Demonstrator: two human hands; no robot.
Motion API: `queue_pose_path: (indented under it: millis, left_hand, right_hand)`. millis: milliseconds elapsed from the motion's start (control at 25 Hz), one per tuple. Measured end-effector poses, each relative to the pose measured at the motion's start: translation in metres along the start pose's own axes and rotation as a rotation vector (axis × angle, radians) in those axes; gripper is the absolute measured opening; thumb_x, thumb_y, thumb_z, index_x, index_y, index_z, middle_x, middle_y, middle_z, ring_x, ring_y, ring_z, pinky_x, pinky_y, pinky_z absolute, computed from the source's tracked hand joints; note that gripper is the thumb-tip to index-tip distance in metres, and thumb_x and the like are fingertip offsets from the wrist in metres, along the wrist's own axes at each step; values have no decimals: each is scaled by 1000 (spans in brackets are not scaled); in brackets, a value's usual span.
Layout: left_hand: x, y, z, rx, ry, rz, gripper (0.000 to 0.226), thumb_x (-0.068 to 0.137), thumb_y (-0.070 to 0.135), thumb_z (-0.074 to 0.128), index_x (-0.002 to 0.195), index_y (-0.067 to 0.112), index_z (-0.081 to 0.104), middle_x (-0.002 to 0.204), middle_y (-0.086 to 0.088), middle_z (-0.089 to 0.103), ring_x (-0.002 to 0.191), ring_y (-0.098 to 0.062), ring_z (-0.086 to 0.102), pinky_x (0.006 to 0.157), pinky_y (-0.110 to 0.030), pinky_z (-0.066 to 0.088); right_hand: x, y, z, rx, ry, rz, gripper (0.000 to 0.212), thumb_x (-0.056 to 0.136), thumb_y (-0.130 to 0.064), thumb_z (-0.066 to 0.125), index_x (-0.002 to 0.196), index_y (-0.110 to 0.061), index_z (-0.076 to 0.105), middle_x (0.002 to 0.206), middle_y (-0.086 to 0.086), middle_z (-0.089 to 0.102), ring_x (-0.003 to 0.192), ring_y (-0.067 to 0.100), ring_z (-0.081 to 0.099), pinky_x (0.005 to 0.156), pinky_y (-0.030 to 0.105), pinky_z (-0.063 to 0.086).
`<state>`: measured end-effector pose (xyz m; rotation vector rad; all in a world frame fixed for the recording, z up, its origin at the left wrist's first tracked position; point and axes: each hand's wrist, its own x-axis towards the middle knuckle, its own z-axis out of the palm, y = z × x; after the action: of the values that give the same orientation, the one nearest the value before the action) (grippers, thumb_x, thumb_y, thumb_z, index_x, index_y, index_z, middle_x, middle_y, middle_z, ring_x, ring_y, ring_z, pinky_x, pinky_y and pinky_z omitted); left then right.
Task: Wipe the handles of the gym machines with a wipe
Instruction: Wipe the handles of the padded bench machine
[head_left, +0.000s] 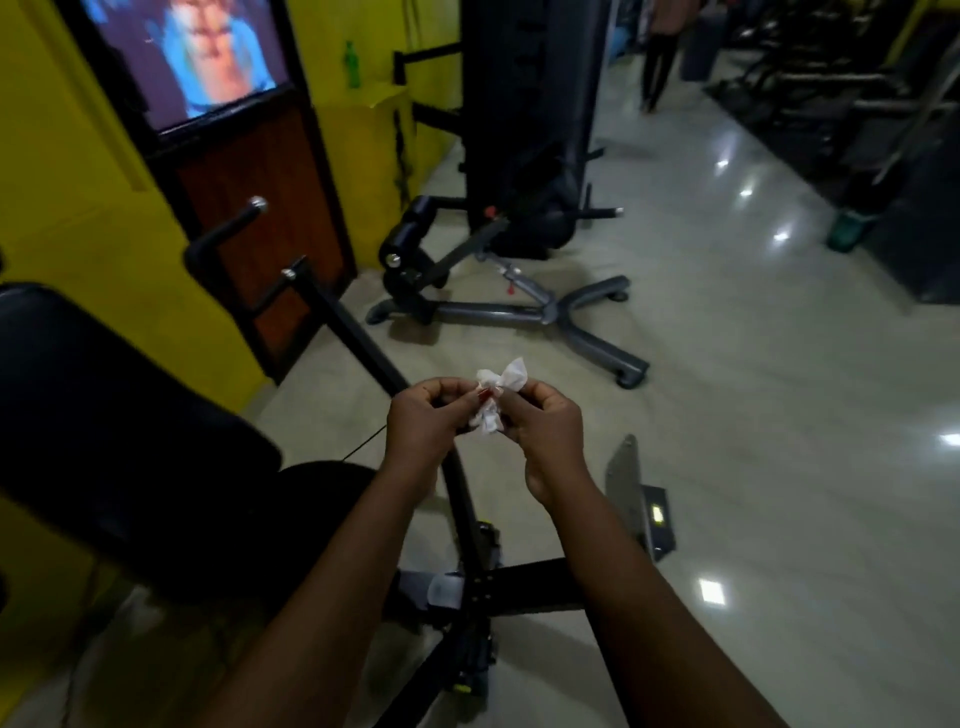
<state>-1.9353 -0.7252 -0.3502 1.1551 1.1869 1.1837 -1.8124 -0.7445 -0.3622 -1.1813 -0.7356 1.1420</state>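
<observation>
A small crumpled white wipe (498, 382) is held up in front of me between both hands. My left hand (426, 423) pinches its left side with curled fingers, and my right hand (545, 428) pinches its right side. Both hands hover above the black frame bar (358, 338) of a gym machine. That machine's two black handles with metal end caps, one handle (228, 228) further left and another handle (275, 288) nearer, stick out to the left of my hands, well apart from the wipe.
A big black padded seat (104, 415) fills the lower left. A grey-based bench machine (498, 296) stands ahead on the shiny tiled floor (753, 415). A yellow wall with a dark door (249, 208) is at left. A person walks far off at the top right.
</observation>
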Motion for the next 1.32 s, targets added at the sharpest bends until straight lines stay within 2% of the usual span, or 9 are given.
queue_pose_path:
  millis: [80, 160, 400, 640, 760, 920, 1080, 1200, 1320]
  left_hand:
    - [3, 3, 58, 30, -96, 17, 18, 82, 13, 74, 94, -1, 71, 86, -20, 73, 82, -32, 71, 76, -36, 59]
    - [3, 3, 121, 44, -170, 30, 18, 83, 15, 73, 93, 0, 71, 86, -18, 73, 82, -31, 71, 76, -36, 60]
    - [-9, -7, 332, -5, -359, -24, 18, 83, 16, 73, 96, 4, 70, 89, -14, 73, 84, -24, 72, 75, -33, 60]
    - [18, -11, 471, -56, -502, -63, 10, 84, 11, 72, 91, 4, 70, 87, -15, 73, 76, -19, 71, 67, -24, 57]
    - [52, -25, 525, -56, -546, -78, 10, 86, 7, 69, 93, 1, 69, 87, -16, 73, 73, -18, 71, 63, -22, 56]
    - [129, -42, 603, -63, -526, -89, 13, 87, 6, 68, 96, -3, 69, 89, -20, 71, 76, -22, 69, 65, -23, 56]
    - [230, -29, 671, -39, -427, -76, 8, 86, 7, 68, 90, 0, 70, 82, -15, 70, 73, -21, 66, 61, -23, 54]
    - [301, -14, 704, -29, -368, -46, 3, 85, 10, 71, 82, 9, 70, 80, -12, 72, 76, -23, 68, 67, -30, 56]
    - [361, -4, 726, -2, -297, -26, 3, 85, 10, 70, 82, 10, 69, 82, -13, 71, 76, -22, 67, 73, -33, 58]
  right_hand:
    - [9, -20, -53, 25, 60, -23, 21, 85, -9, 70, 106, -5, 70, 95, 13, 74, 90, 29, 71, 78, 37, 59]
    - [15, -41, -110, 41, 113, -58, 16, 85, -9, 70, 101, -9, 71, 94, 12, 74, 89, 27, 71, 78, 36, 59]
    - [43, -100, -301, -45, 315, -169, 11, 85, -11, 68, 93, -17, 72, 91, 11, 74, 88, 29, 71, 81, 43, 58]
    - [94, -137, -420, -25, 399, -175, 17, 85, -6, 65, 100, -5, 73, 93, 13, 74, 90, 32, 71, 81, 42, 58]
    - [137, -142, -464, -15, 429, -162, 16, 85, -6, 66, 98, -6, 73, 92, 14, 74, 89, 31, 71, 82, 42, 58]
    - [238, -155, -516, -43, 430, -141, 11, 84, -8, 68, 92, -11, 74, 90, 14, 74, 89, 33, 71, 83, 44, 57]
    - [360, -189, -540, -63, 381, -112, 12, 84, -6, 67, 91, -13, 74, 89, 12, 75, 88, 32, 71, 85, 47, 56]
    - [440, -216, -545, -47, 329, -114, 11, 85, -5, 67, 89, -13, 73, 90, 13, 74, 88, 31, 71, 83, 42, 57]
    - [519, -226, -548, -58, 257, -85, 11, 85, -7, 67, 91, -14, 73, 90, 12, 74, 89, 31, 71, 83, 43, 57]
